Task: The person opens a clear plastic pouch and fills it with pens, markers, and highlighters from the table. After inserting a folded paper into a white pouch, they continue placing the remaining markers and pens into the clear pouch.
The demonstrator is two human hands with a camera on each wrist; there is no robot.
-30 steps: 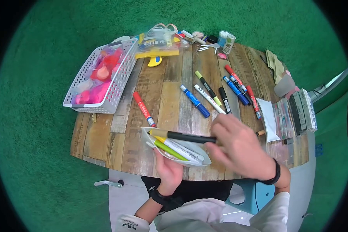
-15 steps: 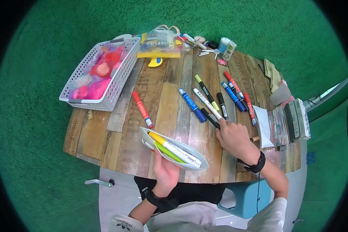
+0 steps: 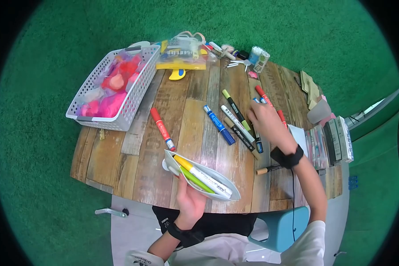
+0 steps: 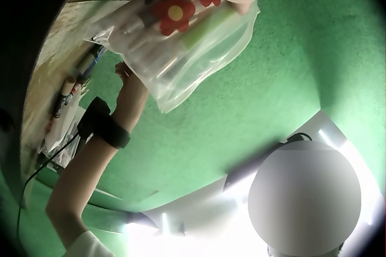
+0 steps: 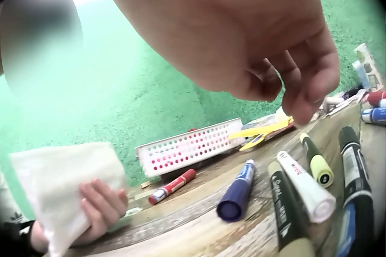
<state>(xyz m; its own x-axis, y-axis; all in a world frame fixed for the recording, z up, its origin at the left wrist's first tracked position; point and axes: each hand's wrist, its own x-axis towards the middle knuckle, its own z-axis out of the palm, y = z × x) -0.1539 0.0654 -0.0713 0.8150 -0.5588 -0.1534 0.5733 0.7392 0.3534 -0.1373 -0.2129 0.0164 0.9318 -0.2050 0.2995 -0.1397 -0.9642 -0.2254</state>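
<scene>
My left hand (image 3: 191,201) holds a white translucent pouch (image 4: 199,67) with red flowers on it from below, its mouth turned up. Inside lie a white marker with a yellow cap (image 3: 208,178) and a lime green marker (image 3: 194,180). Over the markers on the right side hovers my right hand (image 3: 270,124), its fingers loosely bent and nothing between them in the right wrist view. Below and left of it lie a black marker with tan ends (image 3: 241,137), a white marker (image 3: 236,123), a black marker with lime ends (image 3: 236,109) and a blue marker (image 3: 219,125).
A red marker (image 3: 162,129) lies beyond the pouch. The white basket (image 3: 135,104) of pink and red items stands at the left. Packets (image 3: 181,55) and small items line the far edge. Boxes (image 3: 341,137) and a white cup (image 3: 318,111) are at the right.
My right hand has laid the black, tan-ended marker beside the white one, let go and moved away over the farther markers. The left hand keeps the pouch in nearly the same place.
</scene>
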